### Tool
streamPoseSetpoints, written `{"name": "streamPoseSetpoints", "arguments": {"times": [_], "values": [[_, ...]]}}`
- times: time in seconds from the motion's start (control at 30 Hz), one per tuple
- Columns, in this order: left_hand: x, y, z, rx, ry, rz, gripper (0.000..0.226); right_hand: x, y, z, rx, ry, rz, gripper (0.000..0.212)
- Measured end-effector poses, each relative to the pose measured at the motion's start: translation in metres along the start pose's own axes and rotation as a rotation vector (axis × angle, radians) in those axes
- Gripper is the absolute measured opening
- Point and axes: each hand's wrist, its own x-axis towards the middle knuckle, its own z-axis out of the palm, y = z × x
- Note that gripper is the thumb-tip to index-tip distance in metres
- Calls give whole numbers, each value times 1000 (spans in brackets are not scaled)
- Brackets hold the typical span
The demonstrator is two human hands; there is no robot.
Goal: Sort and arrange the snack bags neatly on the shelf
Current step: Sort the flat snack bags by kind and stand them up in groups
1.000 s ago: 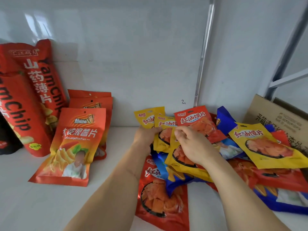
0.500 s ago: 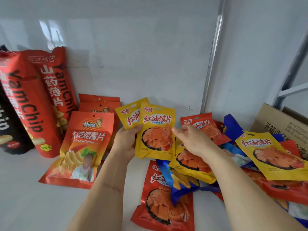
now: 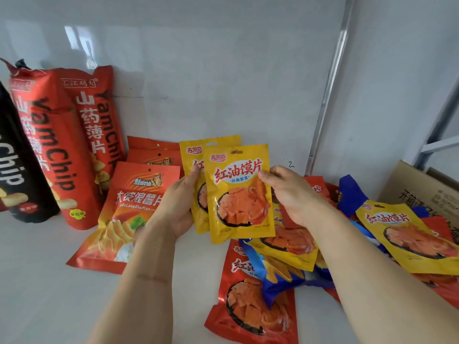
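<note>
Above the shelf (image 3: 44, 281), both hands' grip pinches two upright glossy yellow snack bags (image 3: 239, 194).

Two bare, sleeveless forearms (image 3: 149, 281)

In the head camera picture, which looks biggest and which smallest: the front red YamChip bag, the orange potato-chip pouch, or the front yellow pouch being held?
1. Red YamChip bag, clearly largest.
2. Orange potato-chip pouch.
3. Front yellow pouch, smallest, though it is lifted nearer the camera, so the gap may be understated.
</note>
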Motion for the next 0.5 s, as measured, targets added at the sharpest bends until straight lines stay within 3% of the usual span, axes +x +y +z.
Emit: {"name": "streamPoseSetpoints", "arguments": {"times": [0.17, 0.33, 0.4, 0.5], "values": [[-3, -1, 10, 34, 9, 23, 48, -6, 6, 22, 99, 79, 33, 27], [-5, -4, 17, -30, -144, -7, 73, -8, 6, 29, 274, 202, 135, 20], [-6, -8, 16, -5, -209, 1, 67, -12, 5, 32, 248, 241, 109, 21], [-6, -11, 15, 65, -198, 26, 39, -19, 10, 35, 202, 240, 74, 23]]}}
